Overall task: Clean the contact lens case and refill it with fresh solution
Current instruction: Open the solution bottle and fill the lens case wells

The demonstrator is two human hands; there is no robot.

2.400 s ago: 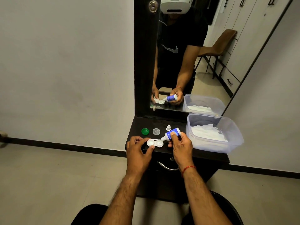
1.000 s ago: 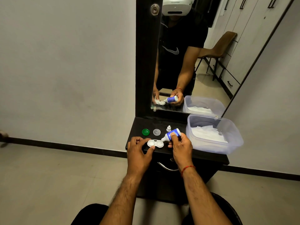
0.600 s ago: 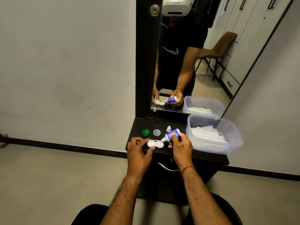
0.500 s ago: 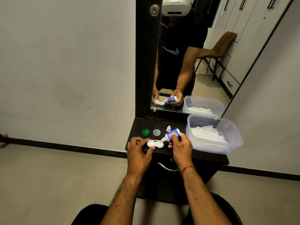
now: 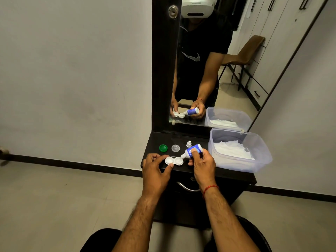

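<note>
A white two-well contact lens case (image 5: 174,160) lies open on the dark dresser top (image 5: 225,172). My left hand (image 5: 154,172) pinches its left end between thumb and fingers. My right hand (image 5: 202,165) grips a small blue-labelled solution bottle (image 5: 193,151), tilted so its white nozzle points down at the case's right well. A green cap (image 5: 163,148), a clear cap (image 5: 175,148) and a small white bottle cap (image 5: 189,143) sit behind the case.
A clear plastic tub (image 5: 261,160) holding white tissues stands at the right of the dresser. A mirror (image 5: 209,70) rises behind, reflecting my hands. A metal drawer handle (image 5: 185,187) sits below the front edge. Tiled floor lies on both sides.
Nothing has visibly changed; both hands hold the case and the tilted bottle in the same places.
</note>
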